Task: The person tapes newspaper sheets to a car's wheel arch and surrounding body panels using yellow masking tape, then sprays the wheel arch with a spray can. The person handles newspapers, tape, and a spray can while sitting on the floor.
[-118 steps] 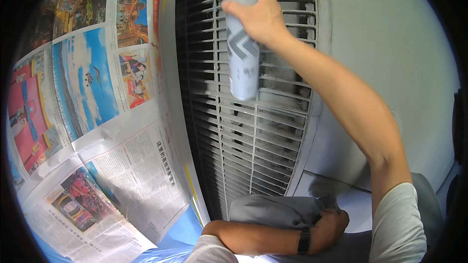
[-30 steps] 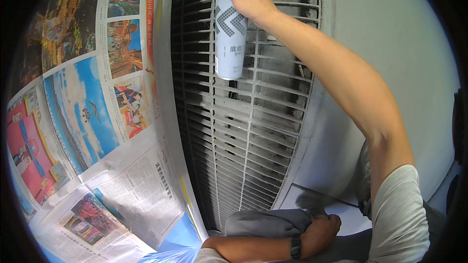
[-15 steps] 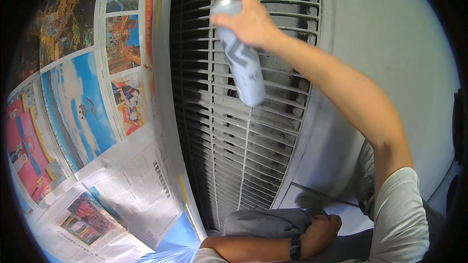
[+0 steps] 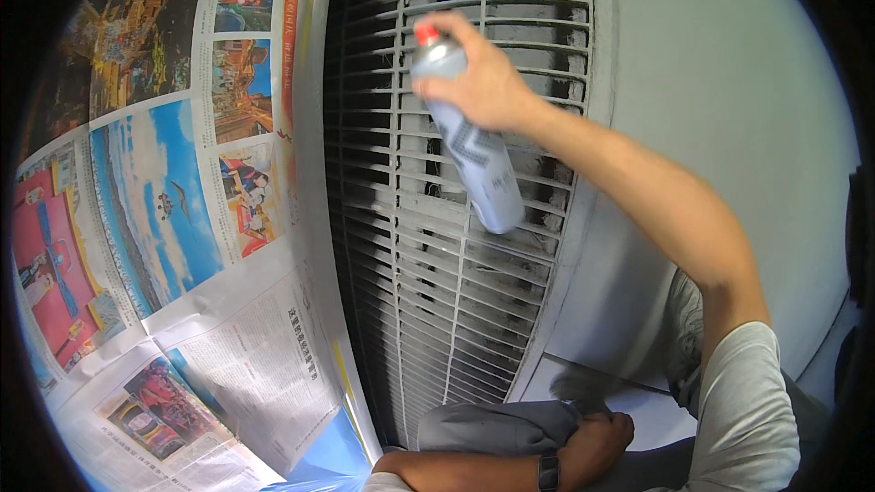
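My right hand (image 4: 488, 82) is wrapped round a silver-white spray can (image 4: 488, 173) with a red nozzle and a dark zigzag pattern. The index finger reaches over the can's top beside the nozzle. The can is tilted, its top to the upper left and its base to the lower right, in front of a whitish slatted metal grille (image 4: 428, 301). I see no spray coming out. Low in the picture my left hand (image 4: 597, 446) rests closed by my grey-trousered knee, with a dark watch on its wrist. Nothing shows in that hand, though its fingers are partly hidden.
Printed newspaper sheets (image 4: 255, 337) with colour photos cover the left side, edged by blue plastic film (image 4: 337, 456) at the bottom. Dark gaps and grime show behind the grille's slats. A plain pale panel (image 4: 720, 64) runs along the right.
My right hand and the spray can have moved down the grille and a little to the right. The whole view has shifted slightly. My left hand stays by my knee.
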{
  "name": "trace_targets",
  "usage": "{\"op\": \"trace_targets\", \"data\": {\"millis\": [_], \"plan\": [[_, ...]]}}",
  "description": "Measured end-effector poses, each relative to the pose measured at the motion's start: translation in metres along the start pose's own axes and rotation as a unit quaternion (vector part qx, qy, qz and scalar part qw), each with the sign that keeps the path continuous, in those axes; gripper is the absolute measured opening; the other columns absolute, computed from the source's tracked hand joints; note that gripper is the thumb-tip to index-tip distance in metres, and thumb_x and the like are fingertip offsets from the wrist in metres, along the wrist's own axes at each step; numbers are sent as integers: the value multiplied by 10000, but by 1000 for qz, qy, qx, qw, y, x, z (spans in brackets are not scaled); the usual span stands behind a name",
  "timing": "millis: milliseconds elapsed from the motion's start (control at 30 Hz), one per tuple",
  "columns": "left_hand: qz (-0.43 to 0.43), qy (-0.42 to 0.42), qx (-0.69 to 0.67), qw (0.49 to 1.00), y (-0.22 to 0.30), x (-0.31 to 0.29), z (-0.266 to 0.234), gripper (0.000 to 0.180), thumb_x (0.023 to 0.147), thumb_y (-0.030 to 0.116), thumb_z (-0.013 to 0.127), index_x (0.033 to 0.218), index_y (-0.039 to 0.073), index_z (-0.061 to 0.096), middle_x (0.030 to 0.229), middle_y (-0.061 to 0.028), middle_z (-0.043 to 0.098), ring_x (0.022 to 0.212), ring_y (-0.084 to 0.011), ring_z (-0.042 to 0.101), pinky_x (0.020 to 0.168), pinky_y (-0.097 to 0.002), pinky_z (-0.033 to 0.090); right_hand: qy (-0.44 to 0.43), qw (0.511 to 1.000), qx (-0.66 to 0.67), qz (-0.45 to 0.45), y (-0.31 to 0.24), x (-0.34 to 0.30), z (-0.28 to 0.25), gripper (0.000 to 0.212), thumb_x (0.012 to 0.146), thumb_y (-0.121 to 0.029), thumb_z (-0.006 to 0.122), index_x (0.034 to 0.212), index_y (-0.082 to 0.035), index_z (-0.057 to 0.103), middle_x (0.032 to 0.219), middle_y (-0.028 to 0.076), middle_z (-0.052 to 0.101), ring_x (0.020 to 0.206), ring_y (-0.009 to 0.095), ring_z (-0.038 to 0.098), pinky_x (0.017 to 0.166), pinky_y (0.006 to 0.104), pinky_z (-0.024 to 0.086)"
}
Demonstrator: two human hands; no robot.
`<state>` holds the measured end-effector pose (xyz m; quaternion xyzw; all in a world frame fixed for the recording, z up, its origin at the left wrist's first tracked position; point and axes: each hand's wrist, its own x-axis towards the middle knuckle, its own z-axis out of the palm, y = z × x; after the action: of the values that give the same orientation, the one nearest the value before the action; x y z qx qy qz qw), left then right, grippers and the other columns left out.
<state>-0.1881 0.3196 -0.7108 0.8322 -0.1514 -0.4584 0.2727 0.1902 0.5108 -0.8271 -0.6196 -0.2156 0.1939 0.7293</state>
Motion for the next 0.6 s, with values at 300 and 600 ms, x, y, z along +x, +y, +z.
{"op": "trace_targets", "data": {"millis": [300, 600], "plan": [[31, 7, -24, 999, -6, 0, 8, 257, 921, 134, 594, 1103, -46, 571, 962, -169, 612, 716, -257, 652, 550, -362, 553, 50, 999, 13, 3, -33, 35, -1, 699, 749, -325, 860, 1356, -188, 540, 1142, 166, 714, 1022, 325, 711, 915, 424, 562], [43, 39, 69, 996, 6, -12, 13, 246, 880, 173, 613, 1032, -20, 609, 903, -159, 614, 716, -262, 644, 554, -378, 525, 57, 998, -12, -12, -16, -1, -4, 736, 778, -288, 848, 1419, -194, 497, 1125, 149, 702, 1028, 313, 699, 927, 414, 558]]}}
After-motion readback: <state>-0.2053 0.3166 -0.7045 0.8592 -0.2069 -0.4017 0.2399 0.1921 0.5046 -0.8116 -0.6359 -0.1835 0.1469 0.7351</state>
